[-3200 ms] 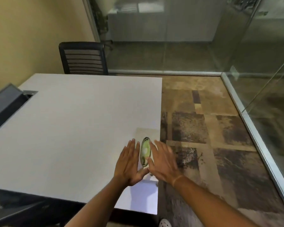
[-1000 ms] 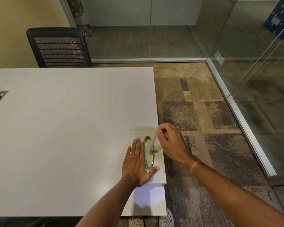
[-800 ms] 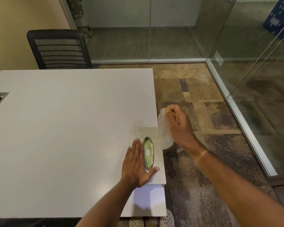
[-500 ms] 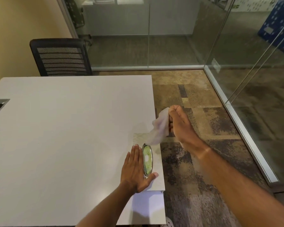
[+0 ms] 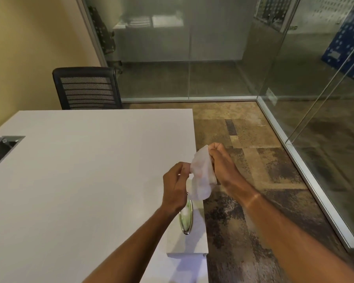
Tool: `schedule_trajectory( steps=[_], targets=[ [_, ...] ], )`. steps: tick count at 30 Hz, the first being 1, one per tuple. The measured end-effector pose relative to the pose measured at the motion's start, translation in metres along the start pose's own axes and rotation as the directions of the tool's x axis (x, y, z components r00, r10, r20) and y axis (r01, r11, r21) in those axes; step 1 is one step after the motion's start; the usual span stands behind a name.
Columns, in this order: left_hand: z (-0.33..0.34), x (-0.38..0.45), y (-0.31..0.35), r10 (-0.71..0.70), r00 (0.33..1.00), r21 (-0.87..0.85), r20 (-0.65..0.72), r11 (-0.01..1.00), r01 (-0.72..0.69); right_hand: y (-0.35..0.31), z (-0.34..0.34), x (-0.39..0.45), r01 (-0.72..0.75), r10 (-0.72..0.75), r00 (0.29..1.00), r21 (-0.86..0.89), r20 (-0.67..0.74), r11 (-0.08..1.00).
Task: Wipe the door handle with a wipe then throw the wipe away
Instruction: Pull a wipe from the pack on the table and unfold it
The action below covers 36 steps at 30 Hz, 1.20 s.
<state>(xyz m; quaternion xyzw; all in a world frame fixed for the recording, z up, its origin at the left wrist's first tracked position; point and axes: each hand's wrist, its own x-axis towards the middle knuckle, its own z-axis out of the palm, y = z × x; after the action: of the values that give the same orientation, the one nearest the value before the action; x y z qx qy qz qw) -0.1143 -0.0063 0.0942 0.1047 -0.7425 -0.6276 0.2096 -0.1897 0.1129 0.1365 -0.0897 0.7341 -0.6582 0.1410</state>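
A thin white wipe [image 5: 200, 176] hangs in the air above the table's right edge. My right hand [image 5: 223, 166] pinches its top corner, and my left hand [image 5: 175, 186] grips its left edge. Just below them a pale wipe box [image 5: 192, 240] lies on the table, with an oval chrome-rimmed green opening [image 5: 186, 218] partly covered by my left wrist. No door handle shows in this view.
The white table [image 5: 86, 170] has a cable hatch [image 5: 2, 148] at its left edge. A black mesh chair [image 5: 86, 87] stands at the far end. Patterned carpet [image 5: 253, 180] lies to the right, bounded by glass walls [image 5: 315, 99] with a metal floor rail.
My right hand pulled the wipe up out of the box. My left hand left the box top and rose to grip the wipe's edge.
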Motion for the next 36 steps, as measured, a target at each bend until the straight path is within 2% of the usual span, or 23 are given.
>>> schedule_trajectory(
  steps=[2,7,11,14,18,22,26,28,30,34,36],
  targets=[
    [0.002,0.002,0.006,0.022,1.000,0.006,-0.004,1.000,-0.022,-0.001,0.001,-0.001,0.001,-0.001,1.000,-0.020,0.023,1.000],
    [0.004,0.006,0.012,0.047,0.990,0.036,-0.131,0.998,-0.043,-0.002,0.001,-0.004,-0.023,0.022,1.000,-0.047,-0.011,0.999],
    [-0.001,0.011,0.014,0.046,0.976,0.054,-0.213,0.998,-0.036,0.000,0.004,-0.003,-0.063,0.066,0.997,0.055,-0.043,0.996],
    [-0.006,0.015,0.016,0.083,0.973,0.100,-0.217,0.993,-0.062,-0.003,0.001,-0.006,-0.094,0.094,0.996,0.173,0.009,0.980],
    [-0.012,0.018,0.018,0.166,0.966,0.180,-0.198,0.975,-0.131,-0.014,-0.004,-0.010,-0.128,0.109,0.989,0.201,0.103,0.971],
    [-0.017,0.020,0.021,0.262,0.952,0.266,-0.158,0.940,-0.214,-0.019,-0.012,-0.013,-0.153,0.127,0.954,0.073,0.273,0.986],
    [-0.020,0.022,0.022,0.268,0.953,0.291,-0.144,0.931,-0.218,-0.023,-0.023,-0.016,-0.175,0.213,0.916,-0.139,0.341,0.975],
    [-0.024,0.022,0.019,0.248,0.955,0.282,-0.163,0.939,-0.196,-0.023,-0.028,-0.018,-0.226,0.225,0.882,-0.048,0.414,0.973],
    [-0.026,0.021,0.017,0.234,0.958,0.271,-0.165,0.945,-0.184,-0.020,-0.028,-0.020,-0.233,0.176,0.889,0.087,0.423,0.968],
    [-0.021,0.019,0.020,0.216,0.960,0.256,-0.176,0.952,-0.167,-0.013,-0.015,-0.025,-0.145,0.064,0.957,0.273,0.284,0.951],
    [-0.021,0.020,0.022,0.213,0.961,0.271,-0.176,0.949,-0.160,-0.010,-0.008,-0.028,-0.115,0.059,0.979,0.285,0.197,0.952]
  ],
)
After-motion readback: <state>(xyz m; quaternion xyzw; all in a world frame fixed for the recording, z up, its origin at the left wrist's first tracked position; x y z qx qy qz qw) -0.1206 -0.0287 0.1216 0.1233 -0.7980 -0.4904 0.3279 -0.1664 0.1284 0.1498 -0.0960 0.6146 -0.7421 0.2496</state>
